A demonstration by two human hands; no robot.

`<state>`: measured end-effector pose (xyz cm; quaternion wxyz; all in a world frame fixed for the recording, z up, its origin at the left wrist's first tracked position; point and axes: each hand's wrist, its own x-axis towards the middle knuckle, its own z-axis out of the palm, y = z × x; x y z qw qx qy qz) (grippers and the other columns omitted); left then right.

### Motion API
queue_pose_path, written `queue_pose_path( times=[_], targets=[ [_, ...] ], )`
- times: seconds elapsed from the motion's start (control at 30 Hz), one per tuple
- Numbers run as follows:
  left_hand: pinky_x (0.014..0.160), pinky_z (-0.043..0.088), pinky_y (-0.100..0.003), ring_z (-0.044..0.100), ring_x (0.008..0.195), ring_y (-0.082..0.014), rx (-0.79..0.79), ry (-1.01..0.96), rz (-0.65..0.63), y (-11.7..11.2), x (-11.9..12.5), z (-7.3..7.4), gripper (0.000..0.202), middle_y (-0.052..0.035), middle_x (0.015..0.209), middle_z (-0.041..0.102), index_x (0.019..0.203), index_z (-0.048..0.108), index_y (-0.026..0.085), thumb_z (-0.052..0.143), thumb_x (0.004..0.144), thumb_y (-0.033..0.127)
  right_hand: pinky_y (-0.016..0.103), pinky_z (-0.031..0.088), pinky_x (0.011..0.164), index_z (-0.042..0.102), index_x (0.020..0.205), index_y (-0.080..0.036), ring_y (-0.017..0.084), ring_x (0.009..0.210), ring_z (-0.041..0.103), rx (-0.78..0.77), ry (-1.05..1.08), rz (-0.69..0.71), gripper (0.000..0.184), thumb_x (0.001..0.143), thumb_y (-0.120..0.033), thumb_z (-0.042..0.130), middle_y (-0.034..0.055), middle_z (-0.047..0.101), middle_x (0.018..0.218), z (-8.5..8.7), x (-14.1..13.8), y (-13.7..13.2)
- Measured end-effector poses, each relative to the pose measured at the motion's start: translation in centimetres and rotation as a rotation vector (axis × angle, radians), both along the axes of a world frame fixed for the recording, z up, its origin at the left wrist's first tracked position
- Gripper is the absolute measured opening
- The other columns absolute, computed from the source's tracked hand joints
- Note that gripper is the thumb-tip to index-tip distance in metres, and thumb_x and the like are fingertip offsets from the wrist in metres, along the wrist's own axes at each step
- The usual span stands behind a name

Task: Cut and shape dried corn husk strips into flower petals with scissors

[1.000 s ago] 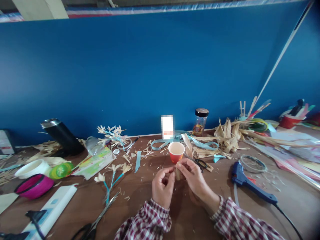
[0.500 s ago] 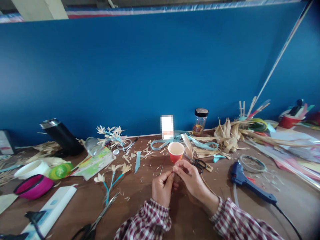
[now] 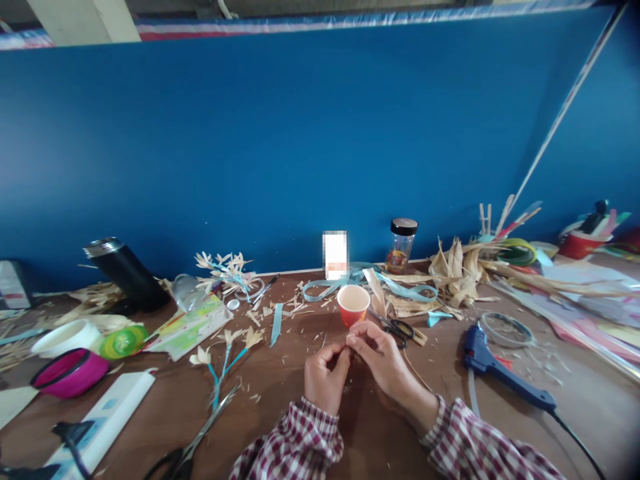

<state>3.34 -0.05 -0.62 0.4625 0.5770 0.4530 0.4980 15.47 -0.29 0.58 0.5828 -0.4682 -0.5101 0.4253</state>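
My left hand (image 3: 327, 375) and my right hand (image 3: 383, 363) meet in front of me over the brown table, thumbs and fingertips pinched together. Whatever lies between the fingertips is too small or hidden to make out. Just beyond them stands a red paper cup (image 3: 353, 305) with a white inside; my right fingers overlap its lower edge. Black-handled scissors (image 3: 400, 328) lie right of the cup. To the left are pale husk flowers on blue stems (image 3: 220, 370), with larger scissors (image 3: 197, 437) below them.
A blue glue gun (image 3: 505, 373) with a cord lies right, near a clear ring (image 3: 506, 329). Corn husks (image 3: 455, 270), light-blue ribbon (image 3: 320, 289) and a black-lidded jar (image 3: 401, 247) line the back. Left are a black flask (image 3: 125, 273), a pink bowl (image 3: 70, 375) and a power strip (image 3: 117, 407).
The whole view has shifted very slightly. Both hands keep nearly the same pinched pose, and nothing on the table has visibly moved.
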Motion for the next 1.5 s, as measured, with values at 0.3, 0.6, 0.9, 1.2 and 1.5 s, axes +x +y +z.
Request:
queue_pose_path(
  times=[0.3,0.6,0.9,1.2,1.5],
  targets=[
    [0.066,0.052,-0.029,0.066,0.07,-0.0203,-0.051,-0.115,-0.029,0.1,0.2,-0.3,0.02,-0.0056,0.074,0.072,0.086,0.073,0.016,0.062,0.076,0.028,0.026,0.044,0.061,0.059,0.073,-0.019,0.015,0.067,0.052,0.02,-0.025,-0.038,0.021,0.074,-0.039,0.065,0.0008,0.056,0.073,-0.1,-0.1,0.0],
    [0.044,0.04,-0.02,0.049,0.042,-0.0096,-0.227,-0.187,0.012,0.3,0.2,0.1,0.025,0.0007,0.048,0.059,0.067,0.068,0.012,0.068,0.068,0.038,0.023,0.039,0.049,0.064,0.083,-0.015,0.011,0.053,0.047,-0.072,0.022,0.039,0.029,0.081,-0.043,0.057,-0.0002,0.057,0.062,-1.3,0.2,0.4],
    [0.041,0.035,-0.018,0.045,0.04,-0.0079,-0.243,-0.177,0.03,0.3,0.2,0.2,0.03,0.0021,0.047,0.056,0.066,0.067,0.012,0.069,0.065,0.042,0.026,0.044,0.062,0.063,0.08,-0.017,0.015,0.066,0.054,-0.037,-0.112,0.042,0.018,0.079,-0.035,0.06,0.0014,0.061,0.071,-0.2,0.2,0.1],
    [0.04,0.036,-0.019,0.047,0.039,-0.0083,-0.223,-0.122,-0.006,0.2,0.4,0.4,0.029,0.0017,0.048,0.057,0.07,0.069,0.013,0.067,0.067,0.041,0.024,0.039,0.055,0.056,0.071,-0.017,0.012,0.058,0.047,-0.05,-0.086,0.012,0.024,0.079,-0.04,0.059,-0.002,0.054,0.064,-0.4,0.2,0.1],
    [0.034,0.026,-0.017,0.036,0.029,-0.0055,-0.371,-0.261,-0.009,1.2,-0.2,-0.9,0.036,0.007,0.032,0.045,0.075,0.068,0.013,0.071,0.061,0.046,0.022,0.035,0.046,0.058,0.074,-0.017,0.01,0.05,0.043,-0.06,-0.091,0.059,0.03,0.082,-0.046,0.054,-0.0028,0.051,0.057,-0.4,0.4,0.4]
  ],
)
